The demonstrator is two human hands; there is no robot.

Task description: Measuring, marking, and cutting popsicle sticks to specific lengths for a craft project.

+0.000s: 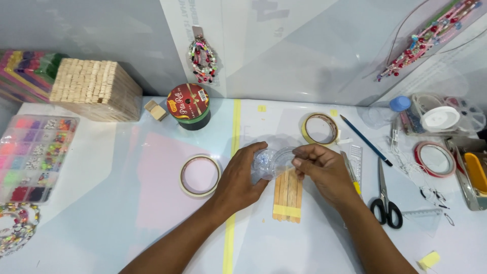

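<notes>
Clear round container point(271, 163) between both hands, contents indistinct, partly covered

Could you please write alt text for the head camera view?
Two hands, left hand and right hand, hold a small clear plastic container above taped-together wooden craft sticks on a white table with tape rolls and scissors.
</notes>
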